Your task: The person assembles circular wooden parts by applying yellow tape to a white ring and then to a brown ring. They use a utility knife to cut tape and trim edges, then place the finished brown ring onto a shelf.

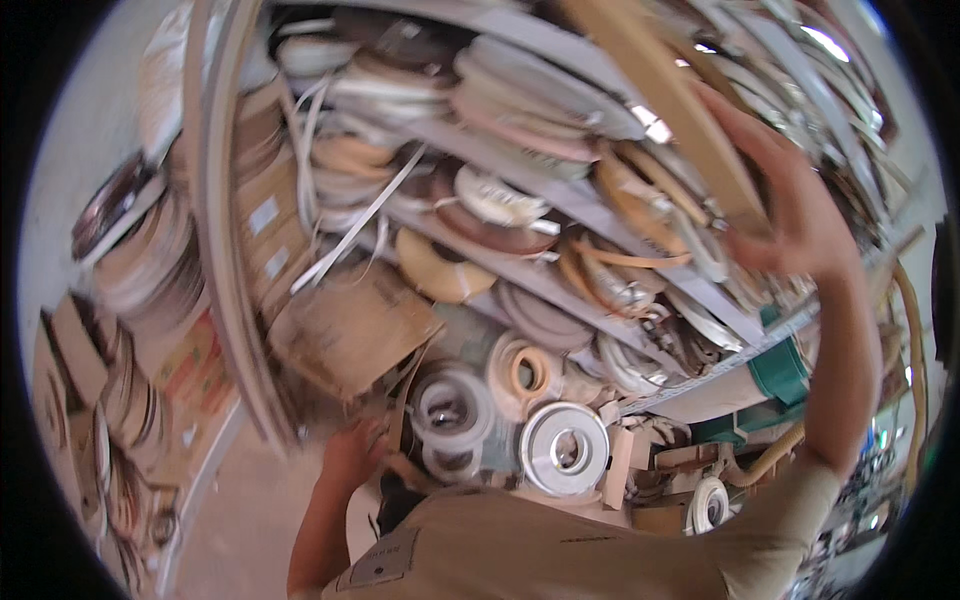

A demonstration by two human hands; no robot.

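Observation:
High on the right, my right hand is wrapped around the lower end of a long tan flat piece, thumb on one side and fingers on the other. The piece slants up to the top edge; blur hides its exact kind. My left hand is low, left of the middle, just below a brown cardboard box. Its fingers are smeared and partly hidden, so what they touch is unclear. Beyond the hands, slanted shelves hold many coiled rolls of banding, among them a yellow-tan roll.
A tall upright post stands at the left, with stacked rolls behind it. A white roll and a clear-wrapped roll lie on the floor before me. A green-ended cylinder lies under the shelves at the right.

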